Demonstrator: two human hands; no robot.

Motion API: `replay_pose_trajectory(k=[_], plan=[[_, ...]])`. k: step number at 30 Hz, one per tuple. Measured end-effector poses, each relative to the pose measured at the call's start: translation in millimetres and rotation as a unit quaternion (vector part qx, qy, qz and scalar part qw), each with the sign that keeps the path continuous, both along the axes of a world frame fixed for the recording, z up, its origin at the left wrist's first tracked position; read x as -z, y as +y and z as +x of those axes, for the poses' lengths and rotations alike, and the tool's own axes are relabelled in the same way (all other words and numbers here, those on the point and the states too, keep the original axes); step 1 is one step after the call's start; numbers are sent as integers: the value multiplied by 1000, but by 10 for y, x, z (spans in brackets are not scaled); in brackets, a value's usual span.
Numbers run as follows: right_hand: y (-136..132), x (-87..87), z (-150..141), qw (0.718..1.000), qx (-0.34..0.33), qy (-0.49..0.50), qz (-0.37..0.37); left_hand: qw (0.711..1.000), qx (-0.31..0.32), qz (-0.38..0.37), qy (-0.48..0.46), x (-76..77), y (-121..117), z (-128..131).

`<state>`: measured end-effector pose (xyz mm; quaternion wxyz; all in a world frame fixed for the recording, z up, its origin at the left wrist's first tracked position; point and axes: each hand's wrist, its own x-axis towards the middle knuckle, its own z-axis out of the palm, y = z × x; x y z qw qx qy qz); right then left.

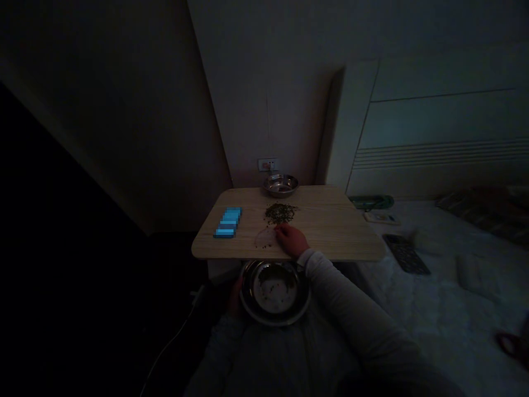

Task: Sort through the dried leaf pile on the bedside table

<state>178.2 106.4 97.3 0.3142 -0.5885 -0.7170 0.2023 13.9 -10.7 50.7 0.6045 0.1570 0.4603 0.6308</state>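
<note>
My right hand (291, 240) is over the front part of the small wooden table, its fingers curled and closed. They appear to pinch the edge of a thin, see-through rounded piece (265, 237), whose kind I cannot make out. A few dark seed-like bits lie along that piece's near edge. Just beyond my fingers is a loose pile of small dark greenish seeds (281, 213). Below the table edge, my left hand (235, 295) grips the left rim of a shiny metal basin (275, 318) over my lap. Some small bits lie inside the basin.
A second metal bowl (281, 190) stands at the table's (330, 237) back edge, near a wall socket (268, 164). A lit phone (228, 223) lies at the left. On the bed to the right are a dark patterned flat object (406, 255) and a light box-like item (382, 218).
</note>
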Motion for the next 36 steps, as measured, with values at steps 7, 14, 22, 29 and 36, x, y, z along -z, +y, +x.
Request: replay_pose_trajectory(k=[7, 14, 22, 29, 36], plan=[[-32, -25, -13, 1000, -27, 5, 3, 1000, 4, -20, -12, 17, 21, 1], [-49, -37, 9, 999, -50, -11, -1, 1000, 0, -21, -22, 14, 11, 6], [-62, -20, 22, 998, -63, 10, -2, 1000, 21, 9, 3, 137, 21, -56], [-85, -53, 31, 997, -78, 9, -15, 1000, 7, -12, -19, 32, 21, -20], [-130, -71, 45, 994, -102, 4, -26, 999, -1, -34, -37, -19, 5, 6]])
